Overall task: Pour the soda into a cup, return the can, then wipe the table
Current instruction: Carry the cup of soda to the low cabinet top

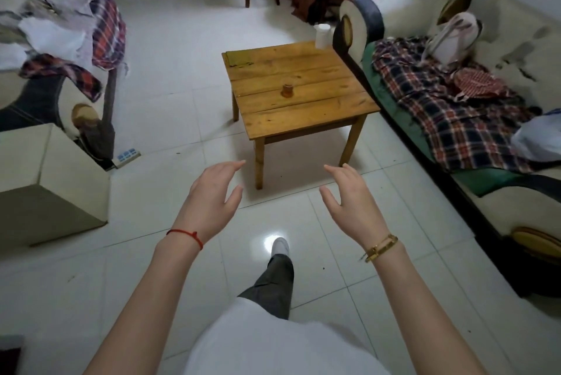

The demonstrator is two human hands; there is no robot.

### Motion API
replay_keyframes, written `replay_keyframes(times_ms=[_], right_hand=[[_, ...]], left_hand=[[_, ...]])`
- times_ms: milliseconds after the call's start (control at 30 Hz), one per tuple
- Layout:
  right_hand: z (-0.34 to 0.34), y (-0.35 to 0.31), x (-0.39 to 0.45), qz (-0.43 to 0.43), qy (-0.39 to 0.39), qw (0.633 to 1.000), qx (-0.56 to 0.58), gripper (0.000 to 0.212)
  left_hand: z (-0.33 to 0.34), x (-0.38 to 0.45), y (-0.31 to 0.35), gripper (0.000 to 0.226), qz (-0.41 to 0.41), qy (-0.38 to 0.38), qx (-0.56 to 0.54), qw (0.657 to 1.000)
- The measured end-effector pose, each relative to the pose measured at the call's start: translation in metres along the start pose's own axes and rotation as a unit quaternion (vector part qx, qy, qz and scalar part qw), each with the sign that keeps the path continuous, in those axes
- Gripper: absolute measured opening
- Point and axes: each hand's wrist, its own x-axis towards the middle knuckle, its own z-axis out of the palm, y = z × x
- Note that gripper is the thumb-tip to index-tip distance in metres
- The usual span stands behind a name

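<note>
I stand on a white tiled floor [170, 107], both arms stretched forward at about waist height. My left hand [209, 195] is empty, fingers loosely spread and slightly bent, palm down; a red string [186, 235] circles that wrist. My right hand [349, 201] is likewise empty, fingers relaxed and apart, with a gold bracelet [381, 248] on the wrist. Neither hand touches anything.

Ahead of the hands stands a small wooden table [303, 113], well apart from them. A small brown cup [287, 90] sits upright near the middle of the tabletop. A green cloth [238, 58] lies flat at the far left corner of the table. A white container [322, 36] stands at the far right corner; I cannot tell whether it rests on the table or just behind it. No can is identifiable in view.

A sofa [516, 192] with a plaid blanket [449, 113] runs along the right, just beside the table. Another sofa [45, 101] piled with clothes is at left.
</note>
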Motion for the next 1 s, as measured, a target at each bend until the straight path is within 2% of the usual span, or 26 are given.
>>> replay_keyframes(times_ms=[167,533,800,1000], right_hand=[[-0.016,0.036,0.069,0.028,0.003,1.0,0.003,0.049],[-0.068,0.086,0.253,0.03,0.019,0.999,0.015,0.049],[-0.072,0.117,0.346,0.045,-0.003,0.998,0.033,0.048],[-0.071,0.139,0.44,0.02,-0.036,0.998,0.038,0.048]], left_hand=[[0.02,0.089,0.014,0.046,0.02,-0.015,-0.005,1.0],[0.035,0.287,0.036,0.045,0.045,-0.022,0.004,0.999],[0.044,0.382,0.034,0.045,0.019,-0.018,0.005,1.0],[0.063,0.453,0.021,0.045,-0.024,-0.008,0.012,1.0]])
